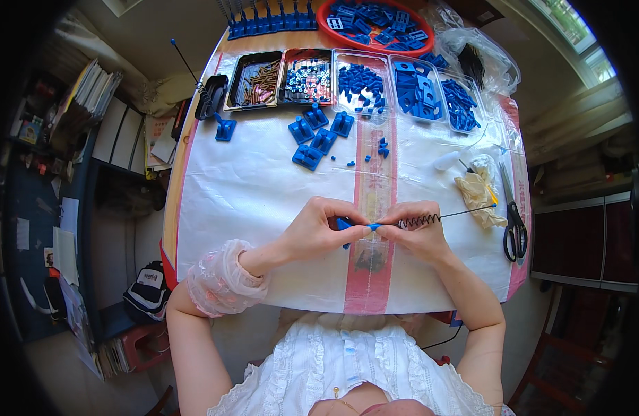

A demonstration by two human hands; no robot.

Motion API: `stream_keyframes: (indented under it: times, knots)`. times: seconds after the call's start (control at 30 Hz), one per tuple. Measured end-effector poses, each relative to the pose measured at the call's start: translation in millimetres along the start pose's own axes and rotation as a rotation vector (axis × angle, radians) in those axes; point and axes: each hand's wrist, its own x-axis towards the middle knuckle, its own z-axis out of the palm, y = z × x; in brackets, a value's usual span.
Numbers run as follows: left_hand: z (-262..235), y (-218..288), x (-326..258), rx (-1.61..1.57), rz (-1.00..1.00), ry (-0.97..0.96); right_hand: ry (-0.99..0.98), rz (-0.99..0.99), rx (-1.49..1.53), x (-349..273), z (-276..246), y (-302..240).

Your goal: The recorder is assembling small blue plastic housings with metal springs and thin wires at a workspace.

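Observation:
Both of my hands meet at the middle of the table, fingertips almost touching. My left hand [321, 225] pinches a blue plastic piece [343, 223], mostly covered by the fingers. My right hand [418, 232] is closed around a black coil spring [421, 220]. A thin straight rod runs from the spring to the right and ends in a small blue tip [494, 205]. Between the two thumbs a narrow blue part [373, 227] shows, joining the piece and the spring side; how they are joined is hidden. Beyond my hands lie several blue base blocks [323, 141].
Behind stand trays of brass-coloured screws [262, 82], nuts [307, 80] and small blue parts [361, 83]. A red basin [375, 47] holds blue pieces. Black-handled scissors [515, 232] and a crumpled cream wad [480, 197] lie right. A sprung blue piece [225, 129] stands left.

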Motion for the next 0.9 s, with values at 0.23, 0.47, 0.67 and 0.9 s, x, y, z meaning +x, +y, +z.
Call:
stream_keyframes:
  times: [0.23,0.47,0.67,0.9]
  knots:
    - [-1.5,-2.2,0.4,0.028,0.006,0.004,0.011,0.013,-0.027,0.2,0.3,-2.3]
    - [-1.9,0.4,0.5,0.020,0.013,0.014,0.003,0.013,0.032,0.9,-0.7,-0.8]
    - [-0.9,0.6,0.4,0.024,0.007,0.028,0.022,0.084,0.133,0.2,-2.7,1.8]
    - [-0.9,1.9,0.7,0.011,-0.004,0.007,0.030,0.067,0.114,-0.3,-4.5,2.6]
